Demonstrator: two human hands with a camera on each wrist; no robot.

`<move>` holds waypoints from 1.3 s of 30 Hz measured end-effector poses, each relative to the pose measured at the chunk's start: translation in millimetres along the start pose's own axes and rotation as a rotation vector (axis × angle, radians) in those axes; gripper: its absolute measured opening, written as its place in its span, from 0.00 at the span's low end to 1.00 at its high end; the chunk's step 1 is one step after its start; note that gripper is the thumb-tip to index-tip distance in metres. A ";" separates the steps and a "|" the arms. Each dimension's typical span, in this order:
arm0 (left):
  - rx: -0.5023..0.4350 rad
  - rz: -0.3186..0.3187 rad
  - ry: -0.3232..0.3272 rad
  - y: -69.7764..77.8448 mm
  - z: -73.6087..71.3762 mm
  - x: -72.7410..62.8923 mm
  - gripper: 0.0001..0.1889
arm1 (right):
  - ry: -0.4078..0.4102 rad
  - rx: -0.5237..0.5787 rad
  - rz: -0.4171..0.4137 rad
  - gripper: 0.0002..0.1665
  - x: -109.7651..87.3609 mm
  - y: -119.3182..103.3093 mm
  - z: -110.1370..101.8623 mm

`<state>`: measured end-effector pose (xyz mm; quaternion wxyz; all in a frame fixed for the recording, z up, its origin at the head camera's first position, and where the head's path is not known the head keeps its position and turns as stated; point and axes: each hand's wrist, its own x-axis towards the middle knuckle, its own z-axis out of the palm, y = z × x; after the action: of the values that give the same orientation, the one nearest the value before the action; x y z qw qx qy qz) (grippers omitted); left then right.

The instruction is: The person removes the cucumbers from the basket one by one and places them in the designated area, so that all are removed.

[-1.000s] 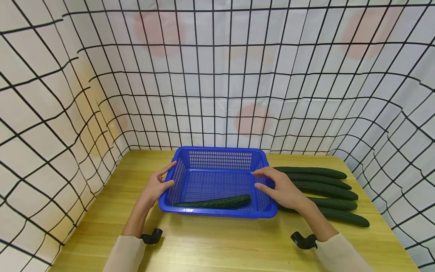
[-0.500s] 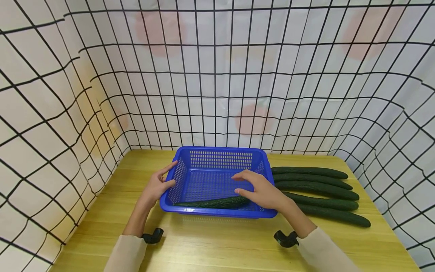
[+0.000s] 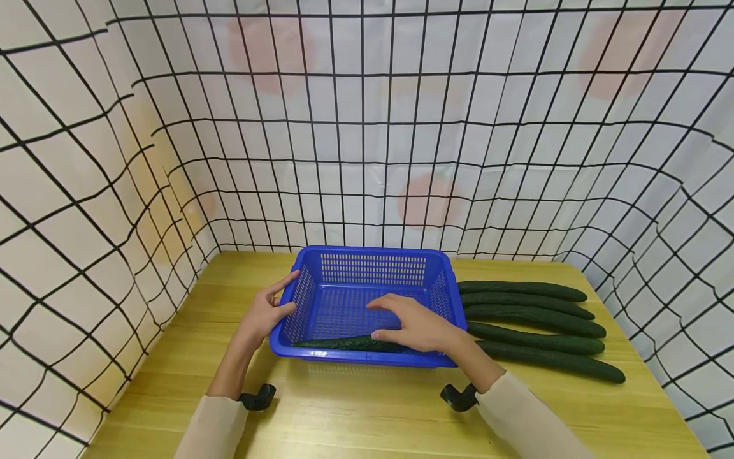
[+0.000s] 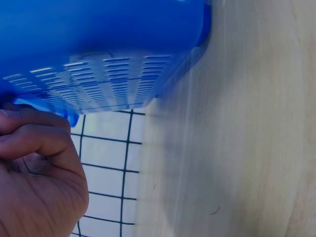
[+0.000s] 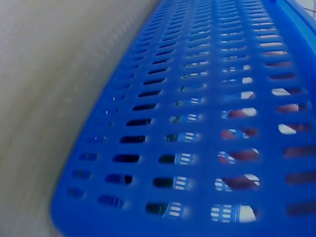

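Observation:
A blue plastic basket (image 3: pixel 367 252) with slotted walls stands on the wooden table. Inside it, along the near wall, lies one dark green cucumber (image 3: pixel 338 343). My left hand (image 3: pixel 266 313) grips the basket's left rim; in the left wrist view its fingers (image 4: pixel 37 140) are curled next to the basket wall (image 4: pixel 98 29). Over the right part of the basket, my right hand (image 3: pixel 415 326) spreads thumb and fingers apart, covering the cucumber's right end. Its thumb is close to the cucumber; contact cannot be told. The right wrist view shows the hand only in pieces through the basket slots (image 5: pixel 207 118).
Several more cucumbers (image 3: pixel 545 319) lie side by side on the table (image 3: pixel 367 414), right of the basket. A black wire grid (image 3: pixel 390 159) with white sheeting behind it encloses the table at the back and sides.
My right hand has moved left from the basket's right wall to above the cucumber inside. The left hand, the basket and the cucumbers have stayed in place.

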<state>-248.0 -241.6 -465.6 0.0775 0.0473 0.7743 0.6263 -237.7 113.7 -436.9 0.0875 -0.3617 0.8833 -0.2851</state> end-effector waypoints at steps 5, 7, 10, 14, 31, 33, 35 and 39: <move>-0.021 0.001 0.000 -0.3 -0.2 0.4 0.40 | -0.057 -0.040 0.014 0.35 8.3 -0.5 6.5; -0.024 0.002 0.004 -0.3 -0.9 0.8 0.41 | -0.082 -0.040 0.021 0.35 10.1 -0.7 8.9; -0.023 0.003 0.019 0.7 -1.3 0.7 0.41 | -0.124 -0.036 0.042 0.34 10.9 -1.8 11.0; -0.018 -0.001 0.023 1.5 -0.7 1.0 0.41 | -0.198 -0.040 0.084 0.32 9.9 -0.3 12.8; -0.036 -0.013 0.031 -0.7 2.1 0.1 0.41 | -0.310 -0.085 0.019 0.12 9.1 5.4 11.9; -0.050 -0.009 0.026 -1.1 2.1 -0.1 0.41 | -0.304 -0.068 0.034 0.10 9.2 5.9 12.3; -0.060 -0.005 0.021 -1.6 2.1 -0.3 0.42 | -0.296 -0.050 0.053 0.12 8.9 5.9 12.6; -0.054 -0.003 0.015 -1.9 1.9 -1.1 0.42 | -0.289 -0.039 0.067 0.18 7.3 4.9 13.3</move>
<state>-246.5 -240.4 -467.8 0.0737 0.0393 0.7576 0.6474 -241.1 105.7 -450.2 0.2161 -0.3711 0.8784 -0.2098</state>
